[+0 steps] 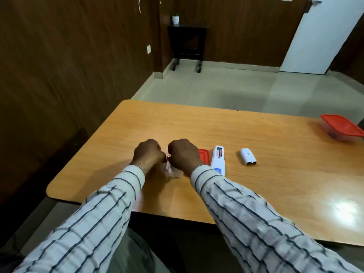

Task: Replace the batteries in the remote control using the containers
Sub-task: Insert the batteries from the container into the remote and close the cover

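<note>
My left hand (148,152) and my right hand (184,154) are curled close together over a clear plastic container (170,170), which they mostly hide. Something small sits between the fingertips; what it is cannot be made out. A red lid (203,155) lies just right of my right hand. The white remote (218,159) lies face down beside the lid, its battery bay uncovered with one red battery (220,152) inside. Its white battery cover (248,156) lies apart to the right.
A second clear container with a red lid (341,128) stands at the table's far right edge. The wooden table (275,184) ends close in front of me. A dark stand with a white pot (187,42) is by the far wall.
</note>
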